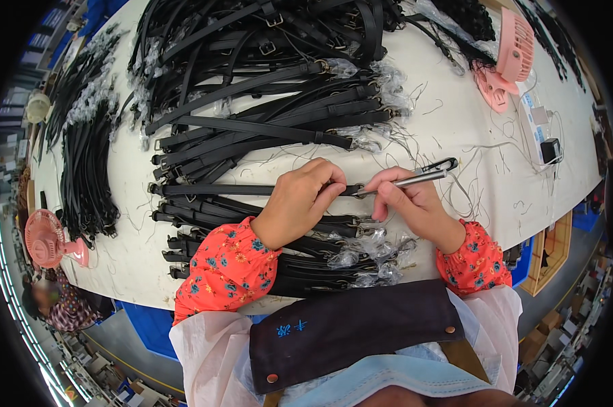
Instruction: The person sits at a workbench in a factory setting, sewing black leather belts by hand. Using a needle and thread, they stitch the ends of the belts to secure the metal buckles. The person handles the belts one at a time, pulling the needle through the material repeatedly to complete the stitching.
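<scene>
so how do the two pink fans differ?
The right fan lies at the table's far right corner, head tipped over with the ribbed back showing; the left fan is off the table's left edge, its round grille facing the camera. The right fan sits by a white power strip; the left fan is next to black straps. Both are small, pink desk fans.

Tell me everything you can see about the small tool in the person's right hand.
The tool is a slim pair of thread snips: a silvery metal body with a black looped handle end that points up and to the right. It lies almost level, slightly tilted, above the white table. The right hand pinches it between thumb and fingers near its front. Its tip meets the end of a black strap, which the left hand presses down. Whether the blades are open, I cannot tell.
</scene>
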